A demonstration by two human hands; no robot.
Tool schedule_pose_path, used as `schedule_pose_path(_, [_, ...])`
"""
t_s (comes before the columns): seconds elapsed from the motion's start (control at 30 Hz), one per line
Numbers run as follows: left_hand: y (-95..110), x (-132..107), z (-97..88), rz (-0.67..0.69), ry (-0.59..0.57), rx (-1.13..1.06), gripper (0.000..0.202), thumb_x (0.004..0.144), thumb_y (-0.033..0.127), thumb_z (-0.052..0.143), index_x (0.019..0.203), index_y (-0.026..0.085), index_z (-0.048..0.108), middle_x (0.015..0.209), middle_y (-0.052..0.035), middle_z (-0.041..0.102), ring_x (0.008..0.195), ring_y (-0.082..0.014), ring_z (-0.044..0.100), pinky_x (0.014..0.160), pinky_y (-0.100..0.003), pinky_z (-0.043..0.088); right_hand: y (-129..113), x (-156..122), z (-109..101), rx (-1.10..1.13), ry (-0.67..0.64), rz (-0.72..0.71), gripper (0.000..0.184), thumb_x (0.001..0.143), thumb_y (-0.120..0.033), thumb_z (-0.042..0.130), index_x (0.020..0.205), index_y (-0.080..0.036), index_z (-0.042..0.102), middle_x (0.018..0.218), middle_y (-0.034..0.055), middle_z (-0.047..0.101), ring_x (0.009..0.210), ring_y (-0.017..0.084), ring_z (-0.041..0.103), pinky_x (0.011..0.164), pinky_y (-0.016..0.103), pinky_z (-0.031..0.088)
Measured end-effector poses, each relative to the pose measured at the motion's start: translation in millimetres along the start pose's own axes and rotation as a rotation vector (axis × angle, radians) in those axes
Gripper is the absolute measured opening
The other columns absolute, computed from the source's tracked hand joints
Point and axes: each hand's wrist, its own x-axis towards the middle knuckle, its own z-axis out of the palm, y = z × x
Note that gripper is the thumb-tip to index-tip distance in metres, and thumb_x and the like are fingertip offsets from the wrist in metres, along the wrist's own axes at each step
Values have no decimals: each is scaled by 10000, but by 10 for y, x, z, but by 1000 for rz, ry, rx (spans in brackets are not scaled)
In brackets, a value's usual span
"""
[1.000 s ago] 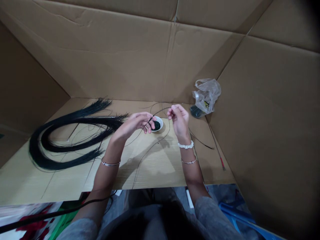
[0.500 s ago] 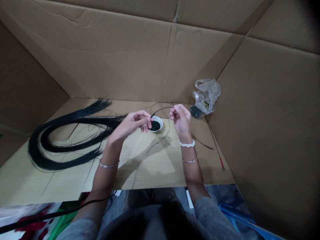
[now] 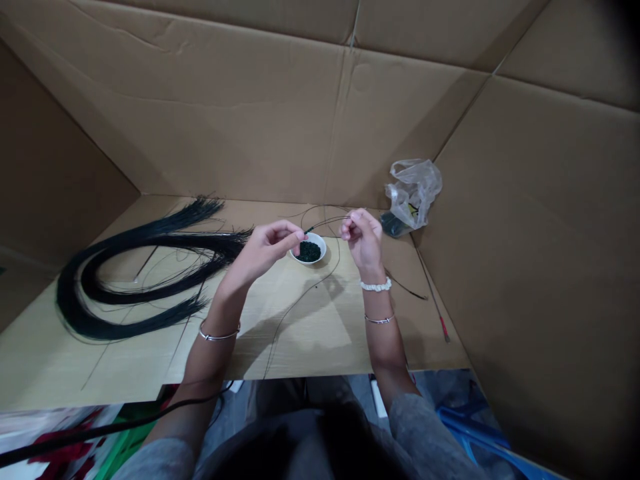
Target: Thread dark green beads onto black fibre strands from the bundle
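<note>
My left hand (image 3: 277, 244) pinches a thin dark wire between thumb and forefinger, just up and left of a small white bowl (image 3: 323, 247). Small dark green pieces, bead-like, sit on the wire (image 3: 333, 221) near the left fingertips. The wire arcs across to my right hand (image 3: 364, 239), which pinches it with the other fingers curled in. Between the hands it looks like two close strands. More dark green bead-like pieces (image 3: 310, 251) fill the bowl, too small to make out singly. What lies inside each pinch is hidden.
A looped bundle of dark wires (image 3: 90, 293) lies on the left of the table. At the back right stands a clear plastic bag (image 3: 417, 187). A thin rod with a red end (image 3: 444, 327) lies at right. Cardboard walls (image 3: 240, 113) enclose the table.
My left fingers have closed more tightly together and uncovered more of the bowl. The strands between my hands have spread slightly apart. My right hand has hardly moved.
</note>
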Motion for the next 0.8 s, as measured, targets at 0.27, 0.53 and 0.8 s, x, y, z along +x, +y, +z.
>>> schedule_pose_path(0.27, [-2, -2, 5, 28, 24, 57, 265, 932, 306, 665, 715, 157, 643, 651, 14, 562, 640, -85, 485, 605, -223, 342, -24, -20, 13, -19, -3, -7, 282, 775, -412, 775, 684, -217, 593, 648, -40, 580, 546, 67, 479, 518, 223, 375])
schedule_pose_path(0.53, [-7, -3, 23, 22, 57, 77, 270, 916, 332, 688, 708, 164, 646, 637, 16, 547, 629, -91, 466, 601, -234, 334, -55, -62, 32, -9, -30, -59, 264, 810, -373, 767, 675, -215, 605, 652, -36, 578, 566, 71, 499, 524, 219, 381])
schedule_pose_path(0.8, [-36, 13, 43, 23, 75, 96, 279, 897, 353, 710, 694, 170, 653, 615, 17, 540, 601, -89, 453, 578, -234, 326, -83, -85, 57, -74, -20, -81, 290, 795, -430, 770, 672, -220, 612, 636, -38, 565, 567, 79, 491, 526, 233, 397])
